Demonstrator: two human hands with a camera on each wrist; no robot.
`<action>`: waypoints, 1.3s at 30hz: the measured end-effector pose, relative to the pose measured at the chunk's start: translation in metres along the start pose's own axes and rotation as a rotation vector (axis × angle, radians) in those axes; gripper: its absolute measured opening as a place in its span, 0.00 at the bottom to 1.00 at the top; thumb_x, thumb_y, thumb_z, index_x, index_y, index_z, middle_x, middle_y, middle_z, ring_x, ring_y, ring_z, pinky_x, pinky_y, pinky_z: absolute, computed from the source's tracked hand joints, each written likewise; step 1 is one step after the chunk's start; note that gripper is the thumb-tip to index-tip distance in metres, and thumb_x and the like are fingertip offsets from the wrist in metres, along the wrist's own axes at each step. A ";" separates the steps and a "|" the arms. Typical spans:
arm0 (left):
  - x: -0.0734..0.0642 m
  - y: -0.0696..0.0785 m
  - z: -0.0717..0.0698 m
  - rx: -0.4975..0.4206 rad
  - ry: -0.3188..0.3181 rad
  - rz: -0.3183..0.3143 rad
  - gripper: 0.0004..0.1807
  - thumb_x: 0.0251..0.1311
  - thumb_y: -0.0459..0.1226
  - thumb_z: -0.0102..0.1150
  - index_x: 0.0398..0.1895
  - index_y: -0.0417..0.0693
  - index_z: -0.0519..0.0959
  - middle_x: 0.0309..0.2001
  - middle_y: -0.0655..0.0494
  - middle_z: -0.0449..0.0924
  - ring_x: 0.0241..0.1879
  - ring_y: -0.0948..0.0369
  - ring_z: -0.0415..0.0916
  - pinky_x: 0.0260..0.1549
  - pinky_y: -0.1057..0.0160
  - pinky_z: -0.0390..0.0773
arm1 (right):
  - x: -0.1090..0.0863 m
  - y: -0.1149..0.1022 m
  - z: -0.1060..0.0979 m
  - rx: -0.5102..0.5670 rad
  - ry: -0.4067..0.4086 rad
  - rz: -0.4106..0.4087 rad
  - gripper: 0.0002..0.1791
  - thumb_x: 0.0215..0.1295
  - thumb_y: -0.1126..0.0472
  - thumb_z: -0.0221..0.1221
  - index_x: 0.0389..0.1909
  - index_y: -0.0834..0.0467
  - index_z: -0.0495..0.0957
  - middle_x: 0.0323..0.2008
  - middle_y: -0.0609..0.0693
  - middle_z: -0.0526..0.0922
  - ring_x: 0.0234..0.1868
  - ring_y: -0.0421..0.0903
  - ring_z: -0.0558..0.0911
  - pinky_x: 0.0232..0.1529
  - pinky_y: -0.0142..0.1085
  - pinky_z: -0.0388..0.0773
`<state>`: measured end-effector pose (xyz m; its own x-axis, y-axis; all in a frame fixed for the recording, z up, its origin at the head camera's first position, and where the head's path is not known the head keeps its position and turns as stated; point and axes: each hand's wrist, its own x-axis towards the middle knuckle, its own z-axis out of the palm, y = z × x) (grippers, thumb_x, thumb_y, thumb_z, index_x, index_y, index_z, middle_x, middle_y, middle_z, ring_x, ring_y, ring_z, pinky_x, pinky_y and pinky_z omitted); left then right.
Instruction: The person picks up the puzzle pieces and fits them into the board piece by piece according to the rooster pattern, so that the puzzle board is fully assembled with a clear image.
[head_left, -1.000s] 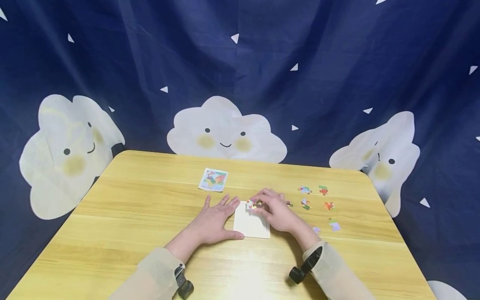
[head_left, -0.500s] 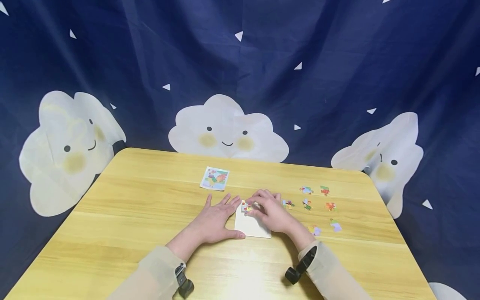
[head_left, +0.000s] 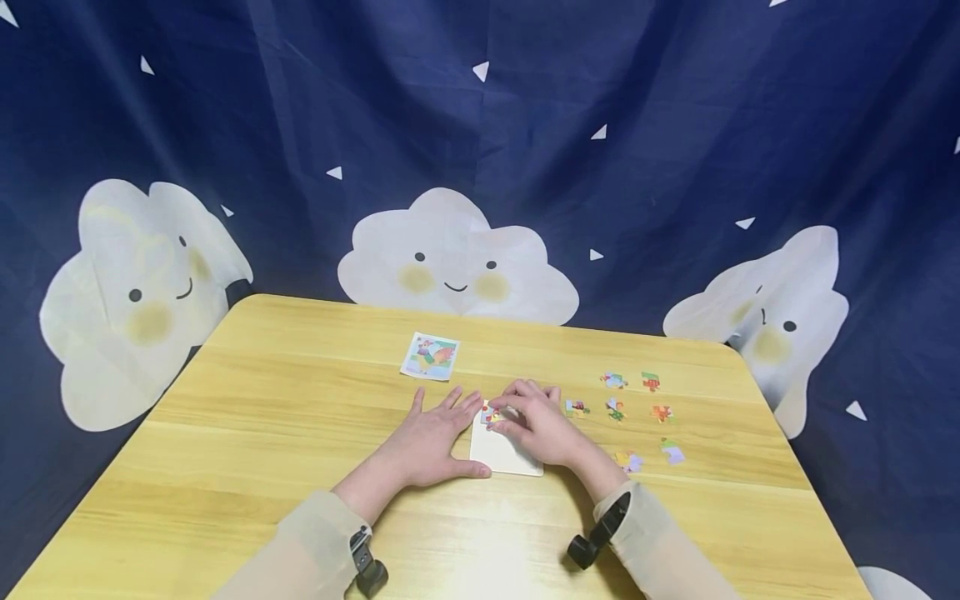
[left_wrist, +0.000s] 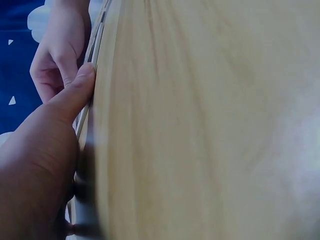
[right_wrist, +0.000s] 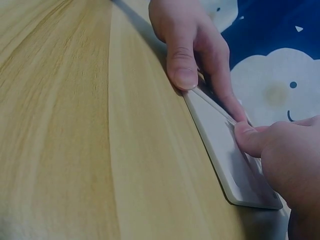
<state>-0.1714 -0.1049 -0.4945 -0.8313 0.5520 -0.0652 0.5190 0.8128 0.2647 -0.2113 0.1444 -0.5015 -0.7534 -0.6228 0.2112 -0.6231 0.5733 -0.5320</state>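
Jigsaw piece [head_left: 488, 414] moved left to the white tray's [head_left: 504, 453] upper-left corner.
Head, lower centre: right hand [head_left: 542, 425] pinches it; left hand [head_left: 429, 443], fingers spread. Left wrist, upper left: thumb [left_wrist: 80, 86] against tray edge. Right wrist, lower right: tray on surface [right_wrist: 135, 150].

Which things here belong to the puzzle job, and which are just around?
Part of the job:
white tray, touched by the left hand
puzzle piece in the right hand
loose pieces
probably the picture card

Just around:
cloud-patterned curtain
black wrist devices
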 end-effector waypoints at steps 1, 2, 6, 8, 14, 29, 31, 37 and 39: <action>0.000 0.000 0.000 0.011 -0.002 0.003 0.64 0.57 0.82 0.44 0.86 0.51 0.55 0.84 0.61 0.49 0.83 0.54 0.42 0.74 0.27 0.36 | 0.000 0.000 0.000 -0.003 -0.002 0.000 0.17 0.74 0.53 0.67 0.59 0.53 0.87 0.50 0.43 0.80 0.55 0.43 0.73 0.50 0.48 0.54; 0.000 0.000 0.000 0.024 -0.004 0.007 0.64 0.57 0.83 0.43 0.86 0.52 0.55 0.84 0.61 0.49 0.83 0.54 0.42 0.74 0.27 0.36 | 0.000 0.001 0.000 -0.006 -0.004 0.001 0.17 0.74 0.53 0.67 0.59 0.53 0.86 0.50 0.43 0.80 0.55 0.43 0.73 0.50 0.48 0.54; 0.000 0.000 0.000 0.066 0.008 0.035 0.62 0.58 0.83 0.41 0.85 0.52 0.57 0.84 0.61 0.50 0.83 0.53 0.46 0.75 0.30 0.44 | 0.000 0.002 0.001 -0.017 -0.006 0.004 0.17 0.74 0.53 0.67 0.59 0.52 0.87 0.50 0.42 0.79 0.54 0.42 0.74 0.50 0.48 0.54; -0.001 -0.001 0.000 0.079 0.019 0.051 0.61 0.58 0.83 0.41 0.85 0.53 0.59 0.83 0.60 0.52 0.82 0.53 0.49 0.76 0.32 0.48 | 0.000 0.002 0.001 -0.021 -0.004 0.006 0.17 0.74 0.53 0.67 0.59 0.52 0.87 0.50 0.42 0.79 0.54 0.42 0.74 0.50 0.48 0.54; -0.003 -0.003 -0.002 0.067 0.054 0.096 0.56 0.61 0.80 0.44 0.83 0.56 0.63 0.81 0.59 0.58 0.80 0.50 0.54 0.74 0.33 0.54 | 0.001 0.001 0.001 -0.033 -0.003 0.005 0.16 0.74 0.52 0.67 0.59 0.51 0.87 0.50 0.42 0.79 0.55 0.42 0.73 0.50 0.48 0.54; -0.001 -0.003 -0.001 0.060 0.052 0.089 0.55 0.60 0.80 0.45 0.83 0.58 0.63 0.81 0.61 0.58 0.80 0.51 0.55 0.75 0.33 0.53 | 0.000 0.001 0.000 -0.045 0.004 -0.001 0.15 0.74 0.55 0.67 0.58 0.51 0.89 0.47 0.42 0.77 0.49 0.41 0.72 0.49 0.49 0.52; -0.001 -0.003 0.000 0.062 0.056 0.091 0.56 0.60 0.80 0.45 0.83 0.58 0.63 0.81 0.61 0.58 0.80 0.50 0.55 0.74 0.33 0.54 | 0.000 0.001 0.000 -0.060 0.008 0.001 0.15 0.75 0.54 0.67 0.58 0.51 0.89 0.47 0.41 0.77 0.50 0.41 0.72 0.50 0.49 0.53; -0.002 -0.003 0.000 0.059 0.062 0.104 0.56 0.61 0.79 0.46 0.83 0.56 0.63 0.81 0.59 0.60 0.80 0.49 0.57 0.73 0.31 0.54 | 0.001 0.001 0.002 -0.095 0.025 -0.002 0.14 0.75 0.53 0.66 0.57 0.50 0.90 0.46 0.41 0.78 0.50 0.41 0.74 0.52 0.51 0.54; -0.002 -0.003 -0.001 0.054 0.064 0.108 0.55 0.62 0.79 0.47 0.83 0.56 0.63 0.81 0.58 0.60 0.79 0.48 0.57 0.73 0.30 0.54 | 0.001 0.001 0.002 -0.106 0.029 -0.004 0.14 0.75 0.53 0.66 0.56 0.49 0.90 0.46 0.40 0.78 0.50 0.40 0.74 0.52 0.51 0.55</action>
<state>-0.1712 -0.1083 -0.4945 -0.7800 0.6254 0.0227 0.6148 0.7590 0.2143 -0.2124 0.1429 -0.5038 -0.7557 -0.6105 0.2371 -0.6435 0.6250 -0.4419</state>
